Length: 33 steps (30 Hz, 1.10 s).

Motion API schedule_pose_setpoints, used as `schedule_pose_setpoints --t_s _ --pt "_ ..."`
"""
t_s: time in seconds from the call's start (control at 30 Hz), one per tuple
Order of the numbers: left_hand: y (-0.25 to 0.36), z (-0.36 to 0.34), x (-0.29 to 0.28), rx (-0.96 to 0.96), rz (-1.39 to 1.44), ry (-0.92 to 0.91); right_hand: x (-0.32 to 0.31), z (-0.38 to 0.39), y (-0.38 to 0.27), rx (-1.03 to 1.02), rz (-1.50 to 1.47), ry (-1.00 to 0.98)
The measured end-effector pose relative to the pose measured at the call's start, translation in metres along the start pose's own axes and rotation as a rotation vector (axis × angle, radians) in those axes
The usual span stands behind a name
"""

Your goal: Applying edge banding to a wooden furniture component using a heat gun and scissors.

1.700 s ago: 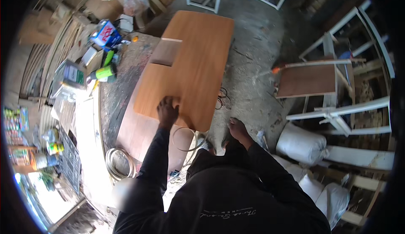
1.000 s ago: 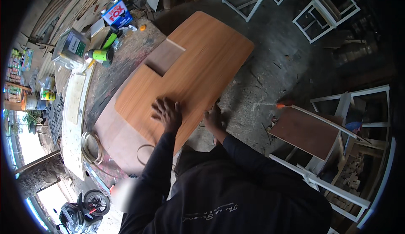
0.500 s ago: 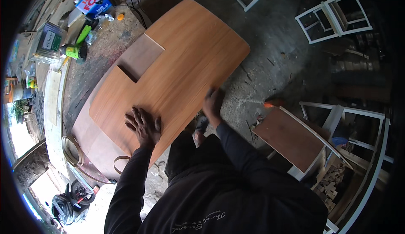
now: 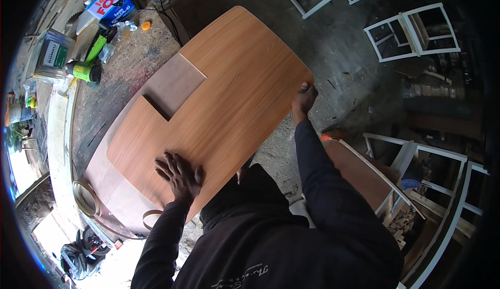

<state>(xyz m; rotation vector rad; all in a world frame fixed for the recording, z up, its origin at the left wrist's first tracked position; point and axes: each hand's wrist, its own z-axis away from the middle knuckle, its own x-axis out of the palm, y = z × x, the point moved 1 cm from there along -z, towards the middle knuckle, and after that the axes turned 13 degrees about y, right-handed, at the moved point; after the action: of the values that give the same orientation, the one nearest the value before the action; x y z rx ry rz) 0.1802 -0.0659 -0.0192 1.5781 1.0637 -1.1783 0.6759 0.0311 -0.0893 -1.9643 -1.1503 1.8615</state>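
A wood-grain board point(image 4: 234, 75) with rounded corners and a rectangular cut-out on its left side lies diagonally over a paler panel point(image 4: 120, 190). My left hand point(image 4: 177, 174) rests palm down on the near part of the board, fingers spread. My right hand point(image 4: 304, 99) grips the board's right edge just short of its far corner. A coil of thin banding point(image 4: 88, 198) lies on the pale panel, left of my left hand.
The workbench point(image 4: 125, 44) at left holds a blue can point(image 4: 109, 5), a metal tin point(image 4: 52, 54), a green-and-black tool point(image 4: 83, 71) and scraps. White chair-like frames point(image 4: 411, 31) stand at upper right. More white frames point(image 4: 463, 174) and a brown panel point(image 4: 349, 169) are at right.
My right hand has moved from off the board onto its right edge and up toward the far corner. My left hand has spread its fingers on the board. The view has swung round.
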Motion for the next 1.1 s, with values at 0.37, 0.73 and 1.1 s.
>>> schedule_pose_setpoints --t_s 0.37,0.73,1.1 --pt "-0.002 -0.004 0.004 -0.062 -0.036 -0.142 -0.011 -0.029 0.034 -0.218 -0.115 -0.14" --pt "-0.006 -0.006 -0.001 -0.004 -0.012 0.022 -0.042 -0.072 0.01 -0.622 -0.045 -0.515" --pt "0.014 -0.002 0.001 -0.144 -0.086 -0.102 -0.048 -0.13 -0.042 -0.647 0.308 -0.848"
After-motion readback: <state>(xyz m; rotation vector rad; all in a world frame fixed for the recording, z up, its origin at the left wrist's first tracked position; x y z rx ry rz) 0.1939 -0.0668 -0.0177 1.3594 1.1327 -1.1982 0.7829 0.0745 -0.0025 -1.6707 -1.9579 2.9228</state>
